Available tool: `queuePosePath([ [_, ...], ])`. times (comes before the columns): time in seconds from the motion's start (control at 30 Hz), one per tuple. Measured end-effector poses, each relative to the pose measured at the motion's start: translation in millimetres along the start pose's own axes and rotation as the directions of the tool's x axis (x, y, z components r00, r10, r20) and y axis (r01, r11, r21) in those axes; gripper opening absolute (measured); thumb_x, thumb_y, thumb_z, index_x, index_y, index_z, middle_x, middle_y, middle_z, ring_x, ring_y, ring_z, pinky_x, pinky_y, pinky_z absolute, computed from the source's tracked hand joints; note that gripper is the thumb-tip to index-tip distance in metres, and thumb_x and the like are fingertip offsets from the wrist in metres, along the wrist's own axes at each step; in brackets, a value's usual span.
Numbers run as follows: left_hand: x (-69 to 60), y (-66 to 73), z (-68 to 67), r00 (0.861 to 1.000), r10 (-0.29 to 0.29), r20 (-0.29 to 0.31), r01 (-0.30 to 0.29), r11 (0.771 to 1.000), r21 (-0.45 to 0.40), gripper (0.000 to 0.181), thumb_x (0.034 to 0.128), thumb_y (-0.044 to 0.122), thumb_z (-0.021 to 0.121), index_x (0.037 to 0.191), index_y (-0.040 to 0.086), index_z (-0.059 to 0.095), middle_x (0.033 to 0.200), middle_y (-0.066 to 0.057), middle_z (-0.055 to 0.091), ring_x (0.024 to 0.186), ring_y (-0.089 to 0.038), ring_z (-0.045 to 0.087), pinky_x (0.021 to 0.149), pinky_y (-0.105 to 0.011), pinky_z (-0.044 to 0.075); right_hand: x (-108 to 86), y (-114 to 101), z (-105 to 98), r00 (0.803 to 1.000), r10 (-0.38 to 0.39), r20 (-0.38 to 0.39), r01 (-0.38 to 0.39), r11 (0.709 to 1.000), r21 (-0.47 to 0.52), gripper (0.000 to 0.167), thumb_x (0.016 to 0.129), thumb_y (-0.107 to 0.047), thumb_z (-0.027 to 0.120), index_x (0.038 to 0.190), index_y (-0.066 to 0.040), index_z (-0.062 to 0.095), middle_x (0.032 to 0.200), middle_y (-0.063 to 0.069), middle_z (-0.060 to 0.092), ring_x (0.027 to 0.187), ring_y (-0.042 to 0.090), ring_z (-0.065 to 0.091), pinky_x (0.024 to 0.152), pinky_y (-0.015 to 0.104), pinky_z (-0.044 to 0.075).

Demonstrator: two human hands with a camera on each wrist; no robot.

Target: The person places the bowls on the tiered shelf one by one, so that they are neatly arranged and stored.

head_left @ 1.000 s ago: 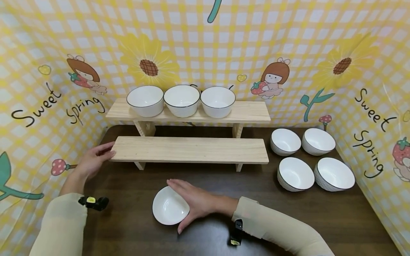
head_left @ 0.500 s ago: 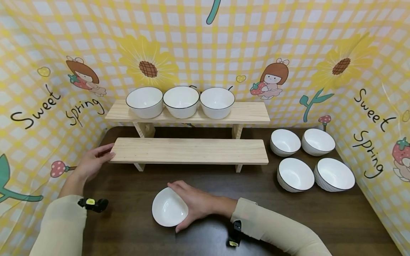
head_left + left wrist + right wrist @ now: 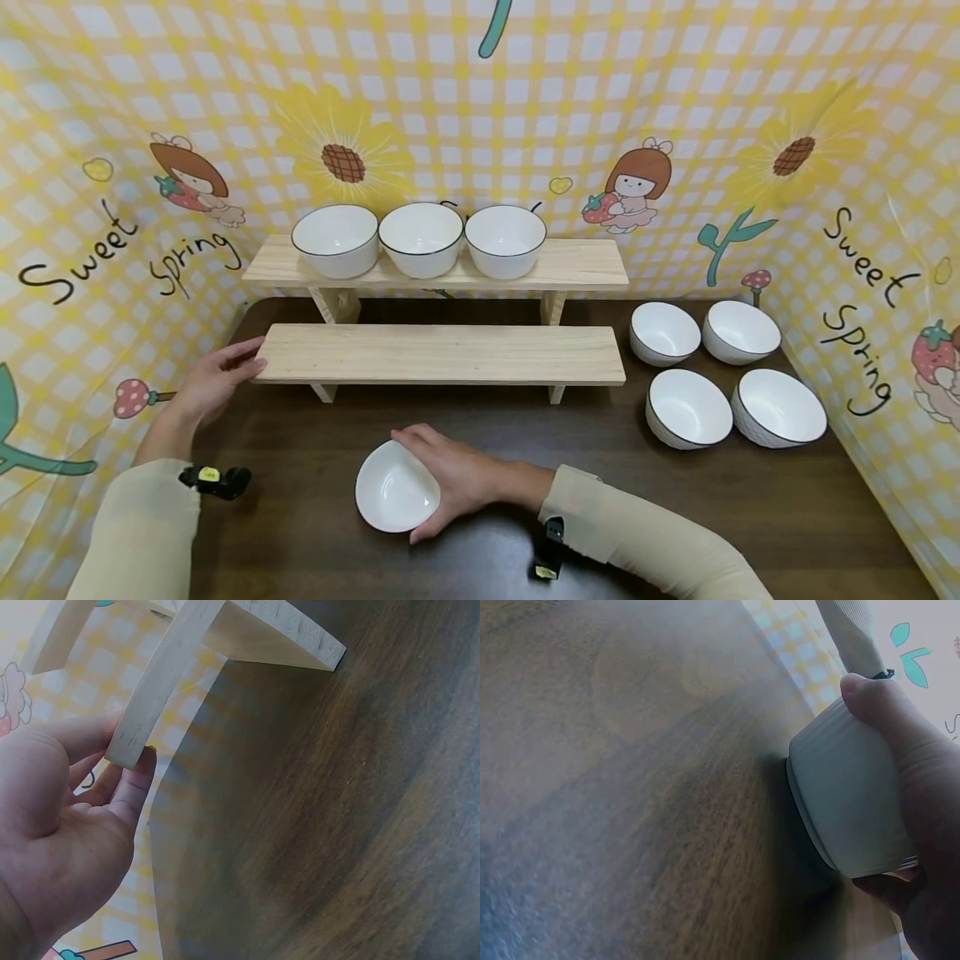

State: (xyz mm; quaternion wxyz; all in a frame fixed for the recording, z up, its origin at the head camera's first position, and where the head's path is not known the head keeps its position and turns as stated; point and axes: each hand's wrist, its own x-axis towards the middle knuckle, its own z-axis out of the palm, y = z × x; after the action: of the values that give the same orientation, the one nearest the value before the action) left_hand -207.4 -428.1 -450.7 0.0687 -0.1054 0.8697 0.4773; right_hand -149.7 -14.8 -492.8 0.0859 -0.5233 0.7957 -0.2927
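Note:
In the head view my right hand [image 3: 465, 477] grips a white bowl [image 3: 396, 487] with a dark rim, thumb on one side and fingers on the other. The right wrist view shows that bowl's ribbed outer wall [image 3: 847, 787], its base low at the brown table; whether it touches is hard to tell. My left hand [image 3: 213, 385] pinches the left end of the lower board of a two-step wooden shelf [image 3: 442, 354]. Seen from the left wrist, the board's end [image 3: 154, 697] sits between thumb and fingers. Three white bowls [image 3: 422, 242] stand side by side on the upper board.
Several more white bowls [image 3: 688, 410] stand in a group on the table [image 3: 300, 542], right of the shelf. A yellow checked cloth [image 3: 480, 100] hangs behind and along both sides.
Both hands stay nearly where they were, still on the bowl and the shelf. The whole head view shifts very slightly to the left.

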Motion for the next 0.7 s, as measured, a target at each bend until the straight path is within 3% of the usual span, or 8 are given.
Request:
queuePosePath([
  [0.37,0.6,-3.9,-0.4,1.0,-0.004,0.006,0.004,1.0,-0.026,0.075,0.103,0.046,0.056,0.159,0.004,0.029,0.162,-0.028,0.025,0.14,-0.044,0.03,0.113,-0.063,0.027,-5.2,0,0,1.0,0.016,-0.005,-0.016,1.0,0.013,0.125,0.064,-0.05,0.095,0.157,-0.001,0.028,0.151,0.011,0.037,0.134,0.019,0.048,0.108,0.022,0.038],
  [0.7,1.8,-4.9,0.7,1.0,-0.003,0.0,0.003,0.999,-0.035,0.075,0.103,0.046,0.056,0.159,0.004,0.03,0.162,-0.027,0.026,0.141,-0.043,0.031,0.114,-0.063,0.027,-15.0,3,-10,0.996,0.085,-0.023,-0.083,0.995,0.055,0.125,0.062,-0.045,0.097,0.158,-0.003,0.028,0.152,0.009,0.037,0.132,0.021,0.049,0.106,0.027,0.042],
])
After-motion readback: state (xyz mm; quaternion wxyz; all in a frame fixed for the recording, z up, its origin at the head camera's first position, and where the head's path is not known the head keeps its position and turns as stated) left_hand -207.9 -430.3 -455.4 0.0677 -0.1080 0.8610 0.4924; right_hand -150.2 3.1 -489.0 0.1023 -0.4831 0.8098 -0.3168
